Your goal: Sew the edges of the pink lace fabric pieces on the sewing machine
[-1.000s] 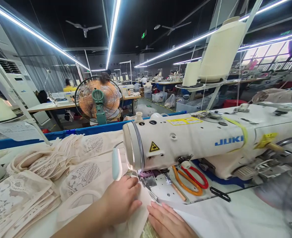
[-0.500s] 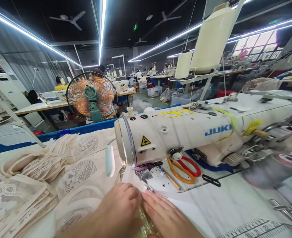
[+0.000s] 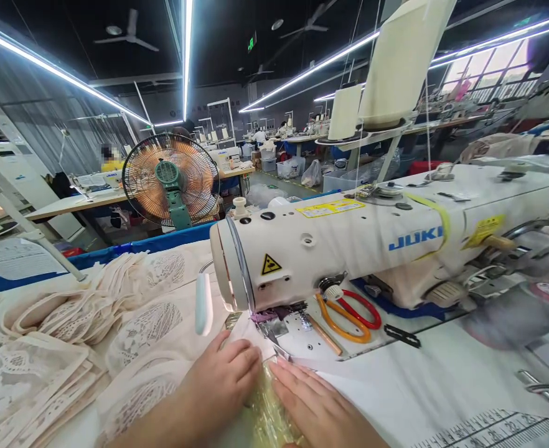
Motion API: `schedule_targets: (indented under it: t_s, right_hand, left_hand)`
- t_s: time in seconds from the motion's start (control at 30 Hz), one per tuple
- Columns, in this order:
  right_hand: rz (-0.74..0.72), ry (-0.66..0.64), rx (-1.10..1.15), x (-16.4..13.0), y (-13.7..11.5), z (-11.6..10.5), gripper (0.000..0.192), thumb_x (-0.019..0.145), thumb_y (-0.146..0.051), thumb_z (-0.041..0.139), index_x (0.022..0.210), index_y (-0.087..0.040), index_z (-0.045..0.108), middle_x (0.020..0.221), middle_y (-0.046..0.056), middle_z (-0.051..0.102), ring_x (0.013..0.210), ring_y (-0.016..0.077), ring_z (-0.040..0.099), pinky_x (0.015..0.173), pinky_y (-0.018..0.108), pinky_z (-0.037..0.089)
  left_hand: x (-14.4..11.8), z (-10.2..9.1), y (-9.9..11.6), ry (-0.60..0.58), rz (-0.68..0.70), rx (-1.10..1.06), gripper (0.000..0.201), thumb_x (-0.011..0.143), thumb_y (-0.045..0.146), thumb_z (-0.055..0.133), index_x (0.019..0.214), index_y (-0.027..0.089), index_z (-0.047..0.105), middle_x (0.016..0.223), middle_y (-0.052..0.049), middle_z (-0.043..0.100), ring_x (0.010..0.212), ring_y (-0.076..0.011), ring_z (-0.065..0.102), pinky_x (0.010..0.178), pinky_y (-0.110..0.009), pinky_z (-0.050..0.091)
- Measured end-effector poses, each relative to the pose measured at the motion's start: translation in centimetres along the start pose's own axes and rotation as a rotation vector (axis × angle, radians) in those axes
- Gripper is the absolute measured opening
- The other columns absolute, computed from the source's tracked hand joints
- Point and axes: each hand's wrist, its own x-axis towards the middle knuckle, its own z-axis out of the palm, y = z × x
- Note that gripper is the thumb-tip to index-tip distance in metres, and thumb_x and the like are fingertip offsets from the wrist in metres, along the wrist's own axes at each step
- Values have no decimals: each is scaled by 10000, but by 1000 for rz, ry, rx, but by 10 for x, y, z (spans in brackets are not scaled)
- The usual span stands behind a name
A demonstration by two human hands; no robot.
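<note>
Since 0.5 s ago the left hand point(image 3: 223, 386) has slid a little toward the needle and the right hand point(image 3: 316, 404) has stayed beside it, the 2 hands keeping their close spacing; since 1 s ago they have drawn nearer to each other. Both lie flat, fingers spread and pressing down rather than closed round anything, on the cream fabric point(image 3: 249, 330) that runs under the presser foot point(image 3: 267, 323) of the sewing machine point(image 3: 349, 249). A shiny yellowish strip point(image 3: 267, 414) shows in the gap between the hands, partly under their inner edges; whether it is tape or film cannot be told. The fabric's sewn edge lies just ahead of the fingertips, between them and the foot. To the left sits a pile of lace pieces point(image 3: 45, 354). Behind the foot, on the machine bed, lie scissors point(image 3: 349, 314) with 1 orange and 1 red handle. A fan point(image 3: 169, 180) stands beyond the table.
</note>
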Motion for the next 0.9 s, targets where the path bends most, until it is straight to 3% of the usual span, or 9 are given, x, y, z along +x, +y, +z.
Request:
schedule_targets:
  t_s: [0.27,0.37,0.57,0.73,0.83,0.9]
  right_hand:
    - [-10,-117,-40,-5,-1,0,501,953,-522,420,1249,-146,566,1348,38,540,1211,179,532,966,253,482]
    - [-30,-114,-40,-9,0,3,490,957,-512,413,1244,-146,568,1357,37,530,1217,176,527,978,256,478]
    - [-25,-93,-6,-10,2,6,485,964,-505,414,1246,-142,571,1357,44,529,1227,180,519,1001,255,464]
    - [-4,-57,18,-3,2,3,456,966,-499,417,1174,-142,611,1288,56,593,1167,186,571,939,243,504]
    - [9,0,39,0,1,-3,405,987,-417,371,1107,-136,636,1226,73,636,1140,209,592,910,289,528]
    - [11,-7,106,-3,-2,-11,336,983,-359,389,1080,-168,647,1181,55,663,1112,208,607,913,306,533]
  left_hand:
    - [5,-4,-11,-13,18,1,224,988,171,385,1027,173,606,1071,-18,687,994,-166,579,993,-377,355]
    - [5,-3,-17,-22,2,-6,266,1003,170,337,1029,178,602,1064,-16,687,1001,-161,576,1012,-372,336]
    - [-1,7,-27,-121,-11,-22,222,966,154,420,1119,163,581,1141,-53,655,1083,-190,542,1043,-417,315]
    - [-3,14,-40,-177,-33,-16,274,986,156,354,1154,155,570,1195,-64,636,1128,-222,512,1051,-463,303]
    - [7,5,-44,-218,-18,25,263,979,145,367,1111,161,594,1172,-71,642,1121,-220,518,1019,-446,354]
    - [15,-10,-38,-276,-85,87,247,954,126,398,1047,177,622,1131,-80,647,1079,-227,547,930,-413,434]
